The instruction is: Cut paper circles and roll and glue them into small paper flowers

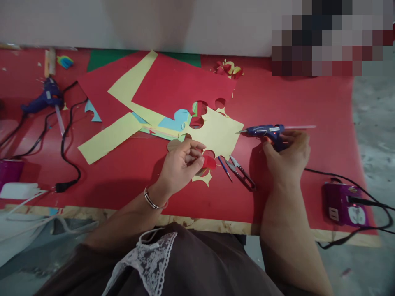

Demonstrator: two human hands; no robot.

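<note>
In the head view, my right hand (288,154) is wrapped round the handle of a blue hot glue gun (262,130). A clear glue stick (299,127) sticks out of its back end, and its nozzle points left to the edge of a pale yellow paper sheet (216,129) with round bites cut from it. My left hand (185,162) pinches a small red paper piece (210,162) between thumb and fingers. Below the yellow sheet lie thread snips (242,174), a slim blue pen-like stick (226,170) and a yellow scrap (203,178).
A second glue gun (45,96) and black cables lie at the left. Red card (182,82), yellow strips (108,139) and paper scraps (230,69) cover the table's middle and back. A purple power box (342,203) with cords sits at the right front edge.
</note>
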